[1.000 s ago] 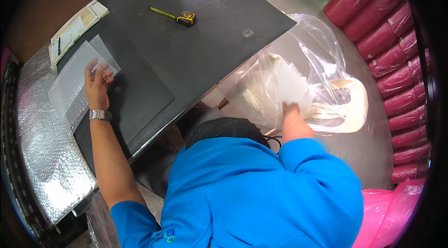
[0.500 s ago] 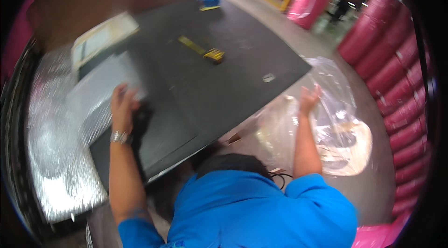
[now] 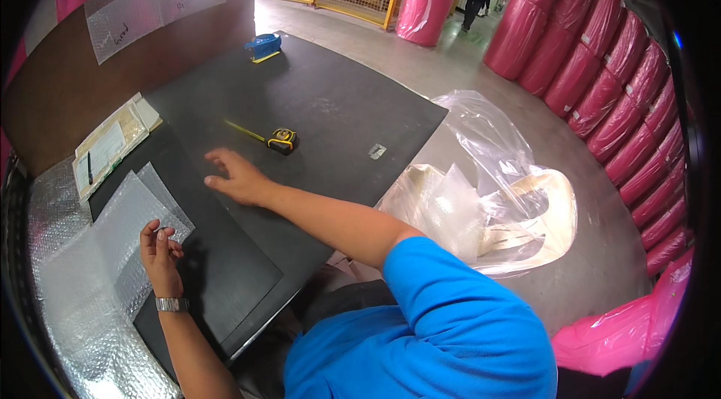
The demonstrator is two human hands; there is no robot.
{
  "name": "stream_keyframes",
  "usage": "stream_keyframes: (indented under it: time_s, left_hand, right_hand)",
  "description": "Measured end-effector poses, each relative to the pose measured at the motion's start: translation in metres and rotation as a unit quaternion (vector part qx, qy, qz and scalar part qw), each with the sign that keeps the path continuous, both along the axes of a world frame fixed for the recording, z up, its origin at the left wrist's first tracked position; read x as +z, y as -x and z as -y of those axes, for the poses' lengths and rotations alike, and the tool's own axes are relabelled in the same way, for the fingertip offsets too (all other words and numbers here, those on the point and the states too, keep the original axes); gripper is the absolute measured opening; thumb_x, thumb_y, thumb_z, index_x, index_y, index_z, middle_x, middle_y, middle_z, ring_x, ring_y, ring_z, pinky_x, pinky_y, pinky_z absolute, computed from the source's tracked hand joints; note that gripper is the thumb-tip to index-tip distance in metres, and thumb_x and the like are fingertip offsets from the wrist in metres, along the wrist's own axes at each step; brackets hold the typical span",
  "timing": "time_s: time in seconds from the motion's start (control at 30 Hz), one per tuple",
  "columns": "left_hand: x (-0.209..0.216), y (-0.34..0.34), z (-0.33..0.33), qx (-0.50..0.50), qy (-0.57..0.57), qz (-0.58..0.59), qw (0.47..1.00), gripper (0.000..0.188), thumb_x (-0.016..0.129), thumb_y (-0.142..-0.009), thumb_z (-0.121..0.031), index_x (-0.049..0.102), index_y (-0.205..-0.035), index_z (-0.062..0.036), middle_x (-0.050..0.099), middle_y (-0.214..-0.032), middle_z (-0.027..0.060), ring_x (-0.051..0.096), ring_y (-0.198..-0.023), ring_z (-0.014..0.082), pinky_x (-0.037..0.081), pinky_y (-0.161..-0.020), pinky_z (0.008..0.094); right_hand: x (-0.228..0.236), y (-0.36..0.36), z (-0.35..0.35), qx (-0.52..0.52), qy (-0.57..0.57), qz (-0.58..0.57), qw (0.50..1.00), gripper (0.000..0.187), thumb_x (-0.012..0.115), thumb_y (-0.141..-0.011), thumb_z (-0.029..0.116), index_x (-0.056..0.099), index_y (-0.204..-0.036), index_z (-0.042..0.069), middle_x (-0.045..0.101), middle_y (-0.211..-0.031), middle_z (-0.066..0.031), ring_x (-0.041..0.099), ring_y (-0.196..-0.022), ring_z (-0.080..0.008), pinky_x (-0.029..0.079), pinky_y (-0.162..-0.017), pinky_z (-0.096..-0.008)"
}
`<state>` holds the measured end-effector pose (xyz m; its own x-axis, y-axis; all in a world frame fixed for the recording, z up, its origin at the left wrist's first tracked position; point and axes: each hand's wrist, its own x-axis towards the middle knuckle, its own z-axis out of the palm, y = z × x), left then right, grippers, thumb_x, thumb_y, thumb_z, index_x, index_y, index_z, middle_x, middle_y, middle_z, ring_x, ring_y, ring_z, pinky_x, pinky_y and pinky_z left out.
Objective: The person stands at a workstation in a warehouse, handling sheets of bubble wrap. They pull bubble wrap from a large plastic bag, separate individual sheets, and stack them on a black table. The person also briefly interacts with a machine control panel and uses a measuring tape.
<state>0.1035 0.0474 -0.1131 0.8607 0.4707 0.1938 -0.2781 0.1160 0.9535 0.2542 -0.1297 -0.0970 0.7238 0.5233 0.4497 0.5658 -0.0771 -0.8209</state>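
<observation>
My right hand (image 3: pixel 239 180) reaches across the black tabletop (image 3: pixel 338 91), its fingers spread with nothing in them. A yellow-and-black tape measure (image 3: pixel 283 141) lies just beyond it, a short length of blade pulled out. Lower on the left, my left hand (image 3: pixel 160 260), with a metal watch on its wrist, is held up with loosely bent fingers and nothing visible in it. Beside and partly behind that hand, several clear bubble wrap sheets (image 3: pixel 124 222) overlap the table's left part.
Far left are papers with a pen (image 3: pixel 90 168) on a folder. A blue tool (image 3: pixel 263 46) sits at the table's far end, a small label (image 3: pixel 377 151) near its right edge. Clear plastic fills a pale bin (image 3: pixel 563 230) at right. Pink wrapped rolls (image 3: pixel 556 61) line the right; a person (image 3: pixel 476 1) stands far off.
My right hand has swung left from over the plastic at the right to above the table. The left hand has drawn back lower, and the bubble wrap sheets lie beyond it.
</observation>
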Motion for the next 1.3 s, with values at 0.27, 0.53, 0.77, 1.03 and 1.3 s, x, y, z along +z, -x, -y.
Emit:
stream_keyframes:
  time_s: [0.27, 0.53, 0.77, 1.03, 1.3]
  left_hand:
    - [0.005, 0.002, 0.003, 0.018, -0.020, -0.011, 1.000, 0.027, 0.048, -0.087, -0.020, 0.044, -0.110, -0.0065, 0.053, -0.085, 0.0042, 0.048, -0.055, 0.0047, 0.038, -0.048, 0.0182]
    - [0.009, 0.003, 0.008, 0.006, 0.005, -0.002, 1.000, 0.027, 0.053, -0.084, -0.021, 0.046, -0.106, -0.0058, 0.054, -0.083, 0.0028, 0.047, -0.056, 0.0050, 0.038, -0.050, 0.0179]
    - [0.007, 0.004, 0.005, 0.006, 0.017, 0.005, 1.000, 0.025, 0.053, -0.084, -0.019, 0.047, -0.106, -0.0060, 0.052, -0.078, 0.0012, 0.045, -0.057, 0.0049, 0.037, -0.050, 0.0181]
    - [0.012, 0.006, 0.010, 0.030, 0.035, -0.034, 0.998, 0.026, 0.052, -0.082, -0.014, 0.049, -0.105, -0.0041, 0.047, -0.074, -0.0002, 0.042, -0.057, 0.0055, 0.037, -0.050, 0.0189]
    - [0.030, 0.013, 0.019, -0.015, -0.037, 0.047, 0.998, 0.020, 0.055, -0.082, -0.013, 0.052, -0.100, -0.0054, 0.051, -0.074, 0.0006, 0.046, -0.060, 0.0053, 0.040, -0.053, 0.0187]
  right_hand:
    - [-0.025, 0.012, -0.054, -0.017, 0.011, -0.048, 0.999, 0.047, 0.058, -0.078, 0.023, 0.040, -0.117, 0.004, 0.044, -0.114, -0.0184, 0.046, -0.105, -0.0308, 0.037, -0.089, -0.0350]
    - [-0.030, 0.007, -0.049, 0.038, 0.009, -0.051, 0.998, 0.045, 0.057, -0.079, 0.025, 0.042, -0.116, 0.004, 0.046, -0.111, -0.0160, 0.047, -0.102, -0.0260, 0.039, -0.087, -0.0351]
    - [-0.030, 0.008, -0.049, 0.045, 0.007, -0.049, 0.998, 0.044, 0.058, -0.079, 0.025, 0.043, -0.115, 0.003, 0.047, -0.109, -0.0158, 0.047, -0.102, -0.0259, 0.039, -0.087, -0.0346]
    - [-0.042, -0.001, -0.052, 0.021, 0.003, -0.061, 0.998, 0.040, 0.060, -0.078, 0.021, 0.047, -0.111, 0.002, 0.049, -0.111, -0.0123, 0.047, -0.106, -0.0222, 0.039, -0.090, -0.0314]
    - [-0.036, -0.006, -0.058, 0.034, -0.105, -0.179, 0.978, 0.038, 0.058, -0.081, 0.021, 0.046, -0.112, 0.003, 0.051, -0.103, -0.0102, 0.050, -0.095, -0.0165, 0.040, -0.084, -0.0272]
